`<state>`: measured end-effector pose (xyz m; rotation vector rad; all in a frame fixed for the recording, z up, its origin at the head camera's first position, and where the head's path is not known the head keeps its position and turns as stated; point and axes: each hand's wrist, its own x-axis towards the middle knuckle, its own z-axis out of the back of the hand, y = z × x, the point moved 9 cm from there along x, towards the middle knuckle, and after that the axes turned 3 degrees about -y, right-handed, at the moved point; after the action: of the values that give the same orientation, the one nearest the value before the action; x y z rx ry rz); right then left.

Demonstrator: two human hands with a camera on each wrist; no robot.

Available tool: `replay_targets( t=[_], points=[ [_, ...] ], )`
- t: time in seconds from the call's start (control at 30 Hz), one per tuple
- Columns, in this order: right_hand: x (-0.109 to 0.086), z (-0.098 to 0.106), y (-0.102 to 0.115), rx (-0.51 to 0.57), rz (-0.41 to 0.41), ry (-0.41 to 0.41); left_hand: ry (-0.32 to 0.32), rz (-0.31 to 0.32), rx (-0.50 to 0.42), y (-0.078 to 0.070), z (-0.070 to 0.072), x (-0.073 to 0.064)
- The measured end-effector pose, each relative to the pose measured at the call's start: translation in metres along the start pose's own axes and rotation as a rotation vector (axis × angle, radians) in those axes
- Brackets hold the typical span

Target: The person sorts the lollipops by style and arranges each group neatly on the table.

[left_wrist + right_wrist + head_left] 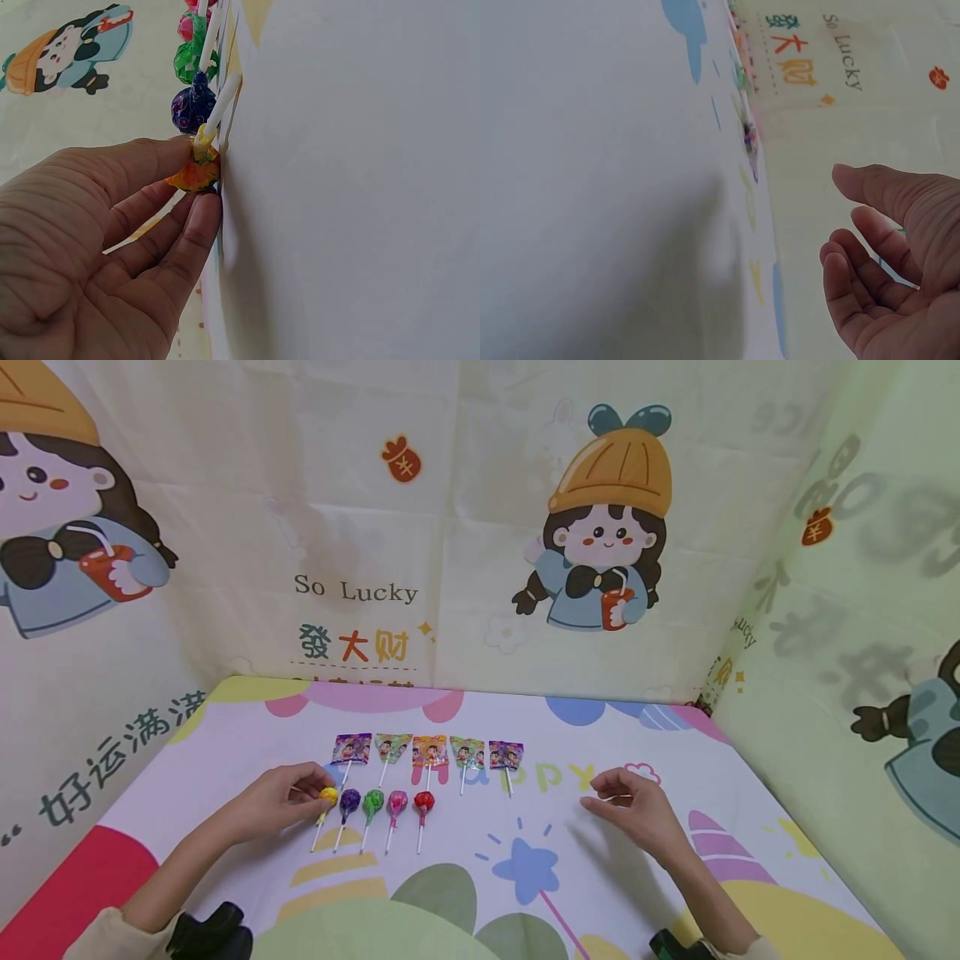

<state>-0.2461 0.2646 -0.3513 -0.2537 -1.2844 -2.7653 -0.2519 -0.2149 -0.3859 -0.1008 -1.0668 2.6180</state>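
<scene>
At the left end of the front row, my left hand (281, 802) pinches the round head of a yellow lollipop (327, 796) between thumb and fingers. In the left wrist view this yellow-orange head (196, 174) lies at the fingertips, its white stick pointing away. Beside it lie a purple lollipop (349, 804), a green lollipop (373, 805), a pink lollipop (397, 806) and a red lollipop (424, 806). My right hand (632, 806) hovers over the right part of the table, fingers loosely bent, holding nothing; the right wrist view shows thumb and fingers apart.
Behind the front row lies another row of several flat-wrapped lollipops, from a purple one (352, 748) to another purple one (507, 754) at its right end. The table (600, 885) has a printed cover. Printed cloth walls (480, 527) stand behind it and at both sides.
</scene>
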Motion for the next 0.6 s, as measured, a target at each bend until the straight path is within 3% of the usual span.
replay_targets(
  t=[0.6],
  points=[
    [-0.007,0.030,-0.019,-0.002,0.010,0.039,-0.001,0.007,0.001,0.002,-0.001,0.001]
  ],
)
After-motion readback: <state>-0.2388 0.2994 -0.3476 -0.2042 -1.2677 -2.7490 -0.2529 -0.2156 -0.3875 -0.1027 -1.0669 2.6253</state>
